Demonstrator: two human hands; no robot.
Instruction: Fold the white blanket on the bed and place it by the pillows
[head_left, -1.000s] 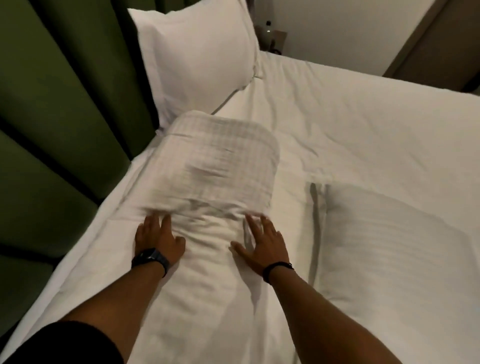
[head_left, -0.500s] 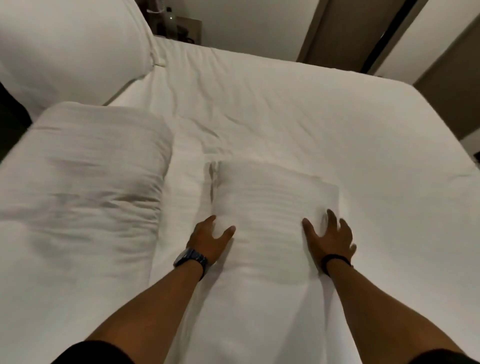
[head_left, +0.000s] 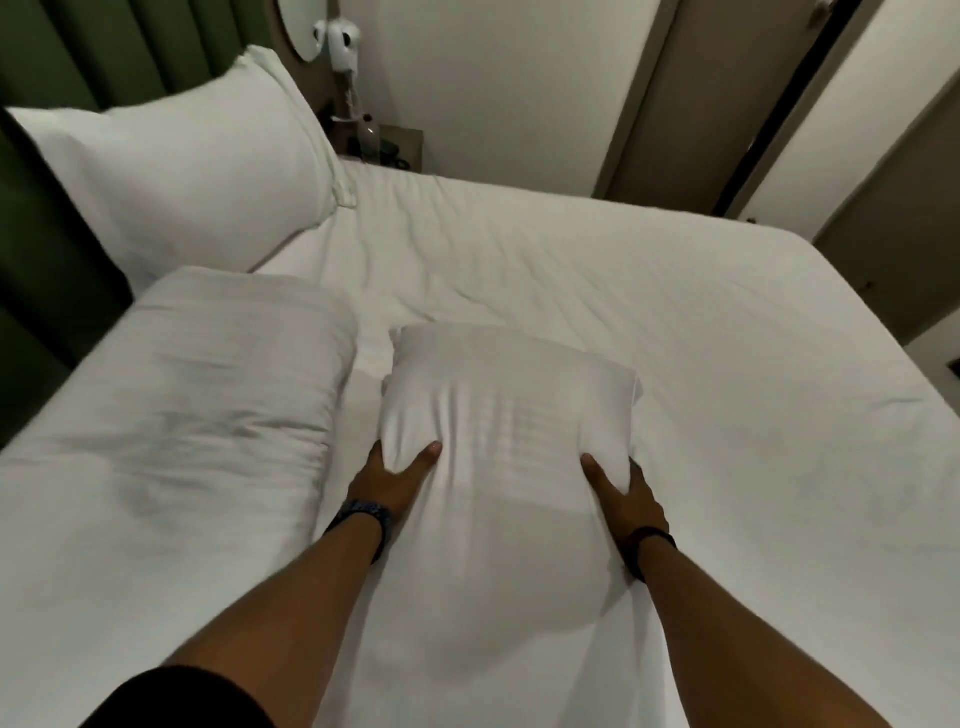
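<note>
A soft, faintly striped white pillow (head_left: 509, 415) lies in the middle of the bed (head_left: 701, 322). My left hand (head_left: 395, 478) grips its left side and my right hand (head_left: 623, 493) grips its right side, thumbs on top and fingers tucked underneath. Its far end is raised off the sheet. To its left, a thick folded white blanket (head_left: 208, 415) rests on the bed along the headboard side. Behind it, a second white pillow (head_left: 197, 171) leans upright against the headboard.
A green padded headboard (head_left: 41, 249) runs along the left. Beyond the bed's far edge stand a small nightstand (head_left: 400, 145) holding a bottle, a white wall-mounted device (head_left: 340, 47), and a wall with doors (head_left: 727, 104). The bed's right edge drops off at the far right.
My hands left the folded blanket on the left and moved right onto the flat pillow. They have now closed on its sides and lifted its far end.
</note>
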